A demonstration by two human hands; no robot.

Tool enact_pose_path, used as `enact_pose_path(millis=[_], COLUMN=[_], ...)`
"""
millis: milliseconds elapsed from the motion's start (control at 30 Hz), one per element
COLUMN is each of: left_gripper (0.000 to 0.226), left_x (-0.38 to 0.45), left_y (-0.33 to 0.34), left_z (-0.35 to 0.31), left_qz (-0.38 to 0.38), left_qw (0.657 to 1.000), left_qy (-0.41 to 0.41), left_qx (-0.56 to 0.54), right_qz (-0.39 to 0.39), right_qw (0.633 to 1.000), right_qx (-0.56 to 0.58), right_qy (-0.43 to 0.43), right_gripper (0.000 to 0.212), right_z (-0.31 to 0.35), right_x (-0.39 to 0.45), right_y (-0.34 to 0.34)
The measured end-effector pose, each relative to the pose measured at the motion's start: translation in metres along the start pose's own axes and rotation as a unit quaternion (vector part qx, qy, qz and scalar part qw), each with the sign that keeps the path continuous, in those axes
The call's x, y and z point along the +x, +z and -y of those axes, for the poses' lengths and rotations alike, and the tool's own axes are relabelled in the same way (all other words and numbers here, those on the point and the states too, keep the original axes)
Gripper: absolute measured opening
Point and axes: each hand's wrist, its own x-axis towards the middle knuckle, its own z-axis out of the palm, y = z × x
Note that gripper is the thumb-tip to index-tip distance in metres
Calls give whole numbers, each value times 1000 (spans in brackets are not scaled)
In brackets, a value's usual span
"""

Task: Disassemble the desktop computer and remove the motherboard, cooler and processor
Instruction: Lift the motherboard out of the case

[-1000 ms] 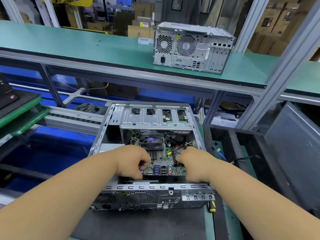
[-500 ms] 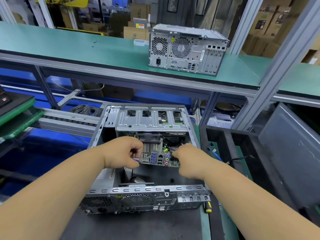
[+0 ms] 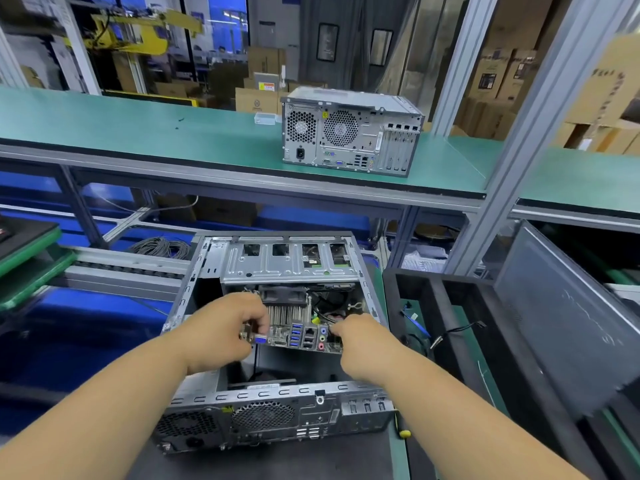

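While the open desktop case (image 3: pixel 277 403) lies on its side on the dark surface (image 3: pixel 263 462), the motherboard (image 3: pixel 301 337) is held tilted above the bare case floor, its near edge raised and its row of rear ports facing the camera: blue USB sockets, a blue VGA socket and small coloured audio jacks. The left end of the board is pinched by the left hand (image 3: pixel 225 327), fingers curled round the edge by the VGA socket. The right end is gripped by the right hand (image 3: pixel 360 344), fingers bent over the board's edge. Mounted on the board just behind the ports, the cooler (image 3: pixel 287 306) is seen as a block of thin upright aluminium fins topped by a black fan frame. Black cables are looped to its right. A perforated sheet-steel drive cage (image 3: pixel 291 261) spans the far part of the case. The near rear panel is stamped with round honeycomb vent grilles. A second grey tower (image 3: pixel 349 133) stands on the green shelf (image 3: pixel 138 126) beyond.
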Motion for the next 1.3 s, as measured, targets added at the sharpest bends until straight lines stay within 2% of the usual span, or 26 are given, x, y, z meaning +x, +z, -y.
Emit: enact_pose_path(millis=[233, 300, 400, 467, 533, 700, 767, 800, 900, 967, 1000, 1167, 1300], left_gripper=[37, 37, 36, 37, 38, 39, 40, 41, 44, 46, 46, 47, 54], left_x=[-5, -9, -11, -9, -6, -10, -14, -15, -20, -24, -27, -40, -49], left_y=[-6, -9, -20, -27, -31, -32, -31, -30, -28, -26, -25, -16, -19], left_z=[-7, -10, -12, -13, -15, -14, -14, -15, -14, -12, -10, -4, 2], left_qz=[23, 9, -42, -48, -21, -2, -10, -16, -45, -71, -80, -87, -5], left_qw=[1000, 1000, 998, 998, 999, 996, 994, 992, 987, 984, 984, 978, 962], left_qy=[8, 11, 15, 7, -1, -34, -41, -43, -56, -64, -68, -105, -184], left_qx=[1, -12, -34, -38, -33, -80, -103, -113, -142, -147, -147, -159, -201], right_qz=[4, -3, -36, -17, 16, 10, -20, -54, -175, -212, -213, -205, -201], right_qw=[1000, 1000, 994, 989, 989, 993, 995, 996, 983, 975, 973, 972, 974], right_qx=[8, 22, 103, 145, 135, 97, 62, 40, 5, -10, -22, -64, -11], right_qy=[7, -6, -20, -38, -63, -72, -71, -67, -55, -71, -82, -96, -109], right_gripper=[49, 56, 64, 65, 66, 53, 37, 36, 62, 77, 78, 54, 44], right_z=[3, 0, -6, -8, -8, -3, 4, 10, 32, 44, 48, 63, 62], right_x=[-11, -19, -32, -38, -40, -43, -43, -43, -39, -35, -33, -23, -22], right_y=[4, 0, -19, -34, -42, -45, -43, -39, -20, -10, -7, 1, 5])
